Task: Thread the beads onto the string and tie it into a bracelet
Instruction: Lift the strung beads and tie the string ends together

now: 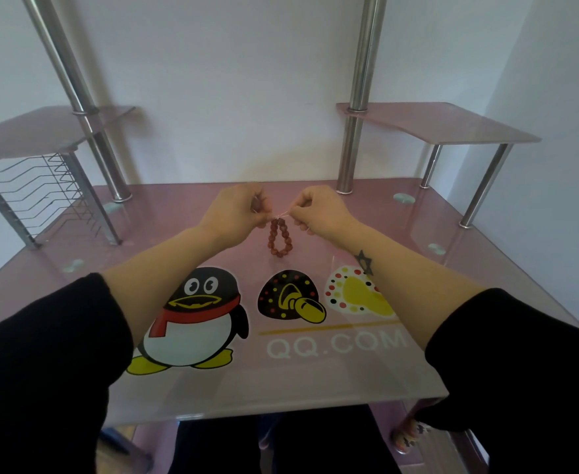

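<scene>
my left hand is curled tight, thumb and forefinger pinching one end of the string. my right hand mirrors it, fingers folded in and pinching the other end. both hands sit beyond the penguin print, up and to its right, level with each other and close together. only a short run of pale string stretches between the fingertips.

the bead loop of reddish-brown beads drops from that short run. it lies below and between the hands, about equally near to each. its long axis runs back toward me, ending to the upper right of the penguin print. its two top beads meet right under the string, which reads to me as a closed ring, with the threading done and the knot in hand.

whether the bottom of the loop rests on the pink glass desk or hangs just clear of it, i cannot tell from here. the pull i judge comes next runs sideways, hands apart, across the loop's long axis. pulled unevenly, the knot may seat off-centre or slip open.
</scene>
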A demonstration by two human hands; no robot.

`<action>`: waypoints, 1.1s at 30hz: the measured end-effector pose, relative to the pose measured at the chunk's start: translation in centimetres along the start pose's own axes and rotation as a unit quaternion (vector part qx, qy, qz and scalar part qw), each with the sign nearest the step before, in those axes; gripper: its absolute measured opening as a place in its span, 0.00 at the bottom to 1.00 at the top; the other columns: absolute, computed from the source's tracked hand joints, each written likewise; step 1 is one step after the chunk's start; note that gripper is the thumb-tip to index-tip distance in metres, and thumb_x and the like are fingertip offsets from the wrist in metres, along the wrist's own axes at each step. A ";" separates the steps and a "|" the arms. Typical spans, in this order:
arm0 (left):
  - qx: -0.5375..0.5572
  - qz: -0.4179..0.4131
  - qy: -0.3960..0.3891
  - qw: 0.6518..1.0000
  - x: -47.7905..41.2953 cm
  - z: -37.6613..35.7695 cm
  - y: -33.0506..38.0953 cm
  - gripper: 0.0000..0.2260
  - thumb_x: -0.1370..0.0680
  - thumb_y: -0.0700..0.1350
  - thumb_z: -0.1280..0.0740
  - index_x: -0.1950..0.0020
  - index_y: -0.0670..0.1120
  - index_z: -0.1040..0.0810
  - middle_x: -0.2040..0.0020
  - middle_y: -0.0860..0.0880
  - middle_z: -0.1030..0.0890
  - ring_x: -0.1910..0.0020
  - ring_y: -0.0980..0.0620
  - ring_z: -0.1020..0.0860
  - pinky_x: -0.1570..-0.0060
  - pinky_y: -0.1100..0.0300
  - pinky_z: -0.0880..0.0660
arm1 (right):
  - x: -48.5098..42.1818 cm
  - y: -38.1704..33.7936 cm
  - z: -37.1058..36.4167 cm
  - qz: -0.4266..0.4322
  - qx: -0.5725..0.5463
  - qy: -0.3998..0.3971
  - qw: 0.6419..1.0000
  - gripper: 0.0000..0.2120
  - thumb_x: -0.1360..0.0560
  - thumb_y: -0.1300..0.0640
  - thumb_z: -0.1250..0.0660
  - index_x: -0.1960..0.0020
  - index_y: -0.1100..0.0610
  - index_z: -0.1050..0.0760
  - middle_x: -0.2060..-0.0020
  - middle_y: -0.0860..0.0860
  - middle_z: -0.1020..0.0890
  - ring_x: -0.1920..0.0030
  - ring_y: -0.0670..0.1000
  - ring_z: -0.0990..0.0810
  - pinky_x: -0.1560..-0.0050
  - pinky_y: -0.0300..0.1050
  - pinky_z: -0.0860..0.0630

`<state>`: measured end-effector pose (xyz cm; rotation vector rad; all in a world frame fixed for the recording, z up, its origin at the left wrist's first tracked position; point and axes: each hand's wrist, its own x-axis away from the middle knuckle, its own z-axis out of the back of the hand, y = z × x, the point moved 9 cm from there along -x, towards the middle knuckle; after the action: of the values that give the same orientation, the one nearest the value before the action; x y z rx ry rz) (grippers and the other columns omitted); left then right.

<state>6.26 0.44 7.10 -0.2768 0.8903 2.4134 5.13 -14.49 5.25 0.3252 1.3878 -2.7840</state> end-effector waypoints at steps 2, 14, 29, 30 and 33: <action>-0.018 0.004 -0.009 1.000 -0.1 -0.2 -0.2 0.05 0.24 0.41 0.31 0.56 0.49 0.25 0.61 0.53 0.19 0.61 0.55 0.21 0.57 0.58 0.24 | -0.1 0.2 0.6 -0.002 0.028 0.024 0.999 0.05 0.28 0.61 0.35 0.60 0.62 0.22 0.68 0.51 0.19 0.66 0.51 0.20 0.59 0.53 0.19; -0.066 0.029 -0.069 0.995 0.0 -1.3 -1.7 0.06 0.23 0.39 0.36 0.50 0.49 0.28 0.59 0.54 0.22 0.57 0.50 0.21 0.57 0.57 0.27 | -0.4 3.0 2.6 -0.059 0.126 0.089 0.986 0.07 0.27 0.54 0.33 0.63 0.53 0.26 0.64 0.46 0.21 0.57 0.50 0.20 0.53 0.52 0.21; 0.241 0.149 -0.033 0.959 0.2 -3.0 -2.1 0.08 0.20 0.34 0.39 0.52 0.46 0.31 0.51 0.43 0.26 0.56 0.45 0.16 0.53 0.50 0.18 | 0.5 3.0 -2.7 -0.113 -0.220 -0.076 0.966 0.02 0.26 0.58 0.37 0.58 0.55 0.28 0.56 0.54 0.21 0.50 0.54 0.21 0.45 0.54 0.25; 0.250 0.154 -0.030 0.955 0.1 -3.2 -2.1 0.08 0.20 0.33 0.40 0.52 0.46 0.31 0.51 0.43 0.26 0.57 0.45 0.16 0.54 0.50 0.18 | 0.6 3.0 -2.8 -0.115 -0.211 -0.080 0.967 0.02 0.25 0.58 0.37 0.57 0.54 0.28 0.57 0.54 0.21 0.52 0.53 0.21 0.45 0.53 0.25; 0.274 0.176 -0.020 0.945 0.2 -3.6 -2.4 0.08 0.20 0.33 0.40 0.52 0.45 0.31 0.52 0.42 0.26 0.58 0.46 0.16 0.57 0.52 0.18 | 0.8 2.9 -3.0 -0.108 -0.175 -0.089 0.974 0.03 0.23 0.58 0.38 0.56 0.54 0.28 0.61 0.52 0.22 0.61 0.50 0.21 0.54 0.48 0.26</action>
<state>7.43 -0.35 2.99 0.1561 1.6544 2.3399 5.20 -13.83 1.07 -0.0872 1.9212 -2.5637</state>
